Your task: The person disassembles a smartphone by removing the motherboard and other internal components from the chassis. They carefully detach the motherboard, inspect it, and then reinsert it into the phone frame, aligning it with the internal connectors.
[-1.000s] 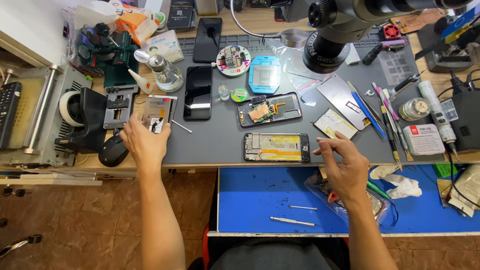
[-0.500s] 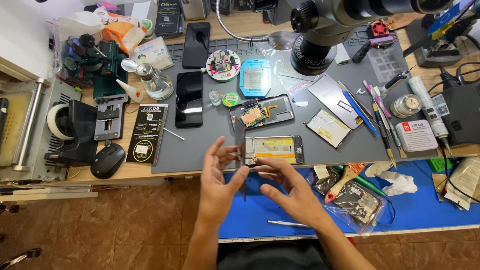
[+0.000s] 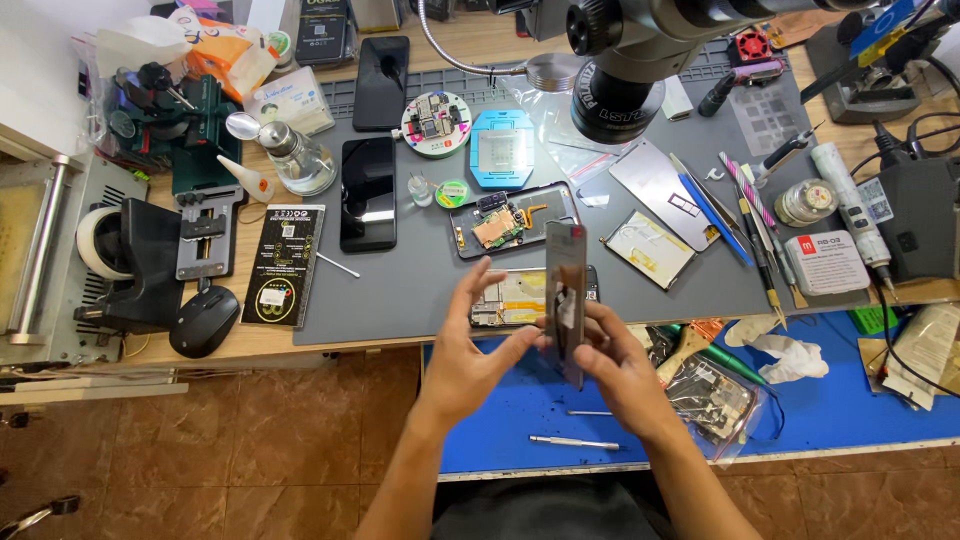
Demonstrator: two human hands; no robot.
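Note:
Both my hands hold a thin phone panel (image 3: 566, 290) upright on its edge, above the front of the grey work mat (image 3: 400, 290). My left hand (image 3: 478, 345) has its fingers spread and touches the panel's left face. My right hand (image 3: 618, 365) grips its lower right edge. Under the panel lies an opened phone body (image 3: 505, 298) with a yellow battery. A second opened phone (image 3: 505, 220) with bare circuit boards lies just behind it.
A microscope head (image 3: 620, 95) hangs over the mat's back. Two dark phones (image 3: 368, 193) lie at left, next to a black card (image 3: 280, 265), a mouse (image 3: 203, 322) and a tape holder (image 3: 135, 260). Tweezers and tools (image 3: 745, 215) lie at right. A screwdriver (image 3: 575, 441) rests on the blue mat (image 3: 850, 410).
My left hand left the black card and came to the middle. Both hands lifted a thin panel off the opened phone and turned it upright on its edge.

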